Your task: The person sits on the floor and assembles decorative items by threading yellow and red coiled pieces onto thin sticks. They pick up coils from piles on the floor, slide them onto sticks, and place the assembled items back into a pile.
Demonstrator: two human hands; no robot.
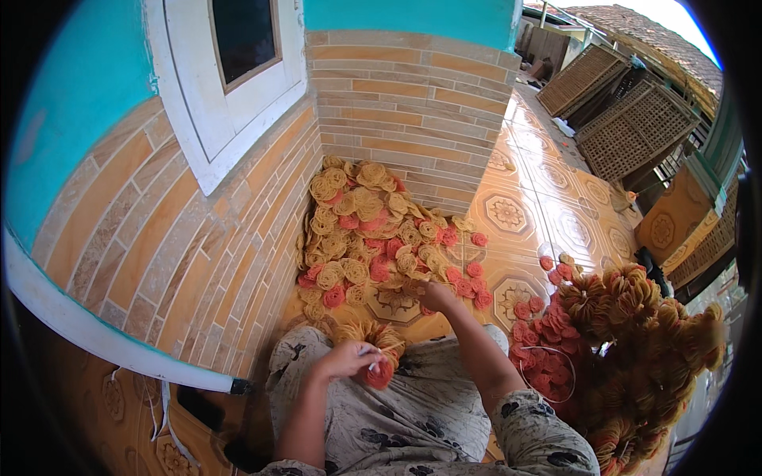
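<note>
My left hand is closed over my lap, its fingers around a white strip and a short string of thin coiled discs, yellow with a pink end. Reaching forward, my right hand is at the near edge of a big heap of loose yellow and pink coiled discs. Its fingertips are drawn together at a yellow disc, which they partly cover. The heap lies in the corner on the tiled floor, against the stone-clad walls.
Large bunches of strung yellow-brown discs are piled to my right, beside loose pink discs and a thin pale loop. A white window frame juts at the left. Woven bamboo racks lean at the far right.
</note>
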